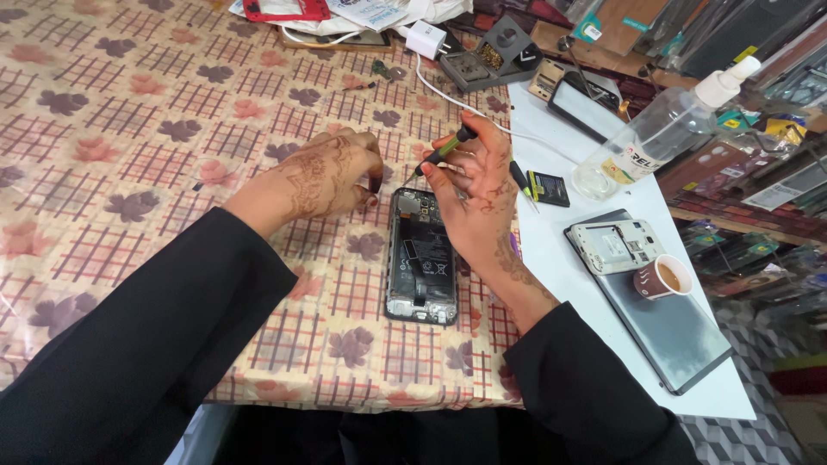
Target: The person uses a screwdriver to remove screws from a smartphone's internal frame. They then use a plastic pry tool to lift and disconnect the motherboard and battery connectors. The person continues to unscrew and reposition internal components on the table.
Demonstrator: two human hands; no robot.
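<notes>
On patterned tablecloth (129, 129), opened phone (421, 258) lengthwise toward person, screwdriver (444, 152) slanting at top end.

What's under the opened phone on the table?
The opened phone lies flat on the floral checked tablecloth. The right hand holds a screwdriver over its top end; the left hand rests beside it. The cloth directly underneath is hidden.
</notes>
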